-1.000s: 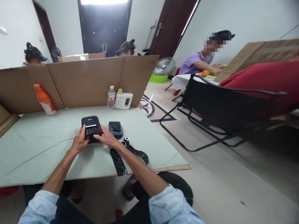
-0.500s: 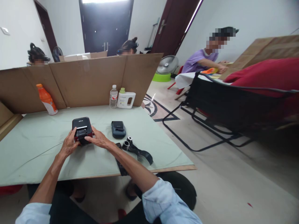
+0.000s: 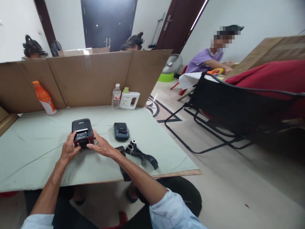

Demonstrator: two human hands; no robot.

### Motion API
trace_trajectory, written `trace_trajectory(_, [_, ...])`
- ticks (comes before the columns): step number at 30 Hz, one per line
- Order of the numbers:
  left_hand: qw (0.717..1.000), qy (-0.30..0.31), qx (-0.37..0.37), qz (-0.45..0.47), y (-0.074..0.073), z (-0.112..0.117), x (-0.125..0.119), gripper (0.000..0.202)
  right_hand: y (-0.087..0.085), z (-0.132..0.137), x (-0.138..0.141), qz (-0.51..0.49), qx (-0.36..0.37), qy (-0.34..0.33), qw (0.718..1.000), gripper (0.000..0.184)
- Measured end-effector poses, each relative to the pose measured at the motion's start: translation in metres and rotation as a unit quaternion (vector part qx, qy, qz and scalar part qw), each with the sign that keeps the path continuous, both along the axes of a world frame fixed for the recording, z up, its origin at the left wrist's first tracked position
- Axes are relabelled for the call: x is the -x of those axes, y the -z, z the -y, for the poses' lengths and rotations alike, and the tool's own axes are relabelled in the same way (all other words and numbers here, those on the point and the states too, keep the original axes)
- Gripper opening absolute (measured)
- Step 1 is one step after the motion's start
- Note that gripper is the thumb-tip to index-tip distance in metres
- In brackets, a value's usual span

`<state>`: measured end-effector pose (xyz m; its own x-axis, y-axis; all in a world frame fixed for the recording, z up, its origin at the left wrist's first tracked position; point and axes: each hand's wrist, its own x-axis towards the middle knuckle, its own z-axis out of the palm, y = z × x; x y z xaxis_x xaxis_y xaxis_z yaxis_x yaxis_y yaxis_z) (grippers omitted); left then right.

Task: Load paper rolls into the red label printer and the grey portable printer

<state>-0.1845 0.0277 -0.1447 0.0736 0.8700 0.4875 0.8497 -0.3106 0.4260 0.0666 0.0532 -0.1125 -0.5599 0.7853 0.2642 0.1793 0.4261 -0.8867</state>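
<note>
A small black label printer [image 3: 81, 124] with red sides sits on the left part of the pale green tabletop, its front slot facing me. My left hand [image 3: 68, 149] grips its left side, thumb at the front lower edge. On the other side my right hand [image 3: 101, 145] holds the printer, thumb near the front. A smaller dark blue device [image 3: 121, 131] lies to the right. Close to my right forearm is a loose black ribbon [image 3: 143, 156] on white-ended cores. A black strip [image 3: 124, 171] lies partly under that forearm.
An orange bottle [image 3: 45, 98], a clear water bottle [image 3: 116, 97] and a white jug [image 3: 130, 100] stand along a cardboard screen [image 3: 88, 76]. Two people's heads show behind it. A person in purple [image 3: 199, 60] works at the right, beyond a black folding chair [image 3: 233, 111].
The view has shifted slightly. Both hands keep their hold on the printer, and my right thumb sits a little lower at its front.
</note>
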Motion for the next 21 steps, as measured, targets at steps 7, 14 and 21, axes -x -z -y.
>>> trace_trajectory(7, [1.0,-0.009,-0.013,-0.004,0.002,0.0,-0.003,0.078,0.003,0.013,-0.008,0.003,0.03,-0.002,1.0,0.074])
trace_trajectory(14, [1.0,-0.008,-0.019,0.001,0.004,0.001,-0.004,0.077,-0.005,0.038,-0.019,-0.054,0.028,0.037,0.997,0.06])
trace_trajectory(21, [1.0,-0.014,0.014,0.008,0.005,0.008,-0.009,0.08,-0.091,0.131,-0.081,-0.297,0.021,0.008,0.955,0.049])
